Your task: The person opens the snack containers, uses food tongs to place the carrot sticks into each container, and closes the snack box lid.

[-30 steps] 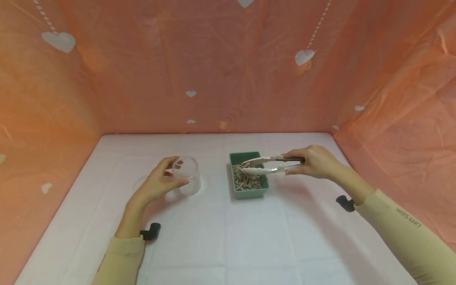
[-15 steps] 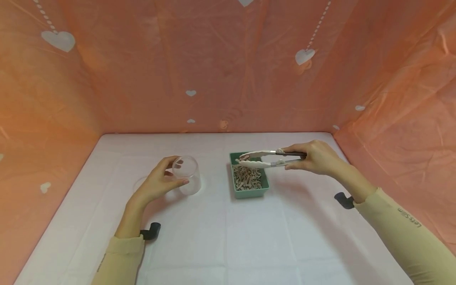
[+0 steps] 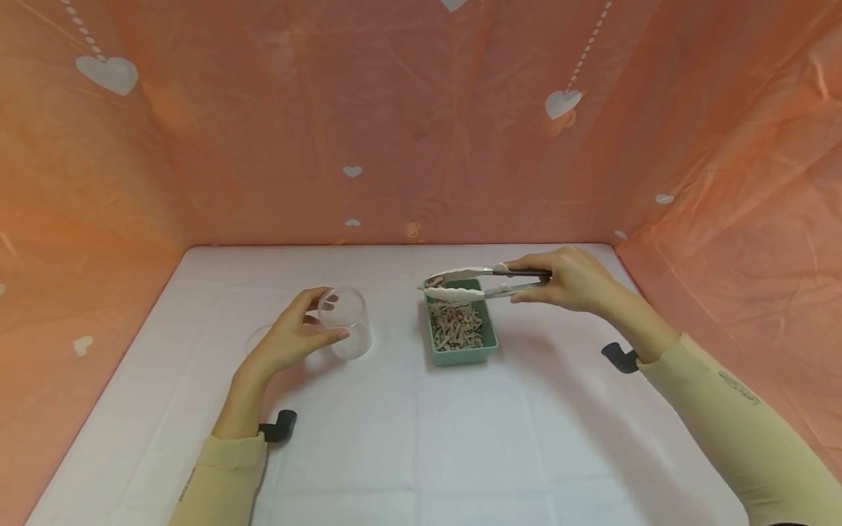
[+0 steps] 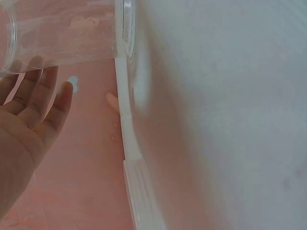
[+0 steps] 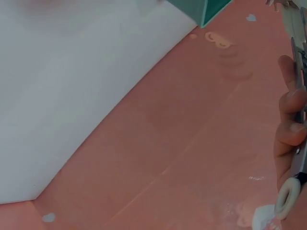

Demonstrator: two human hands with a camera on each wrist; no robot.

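Head view: a person's right hand (image 3: 569, 279) grips tongs (image 3: 498, 291) holding grayish-brown shreds (image 3: 435, 282) over the far end of a green box (image 3: 460, 358) just left of that hand, with more shreds inside. The left hand (image 3: 289, 336) is curled around a clear jar (image 3: 357, 340) standing on the desk (image 3: 473, 438).

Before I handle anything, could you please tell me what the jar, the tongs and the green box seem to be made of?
Jar: clear, glossy, glass or plastic; the backdrop shows through its wall. Tongs: grey gleam suggests metal arms; the matte white tips may be silicone or nylon. Green box: satin, opaque, likely plastic, judging by its even colour and smooth walls.
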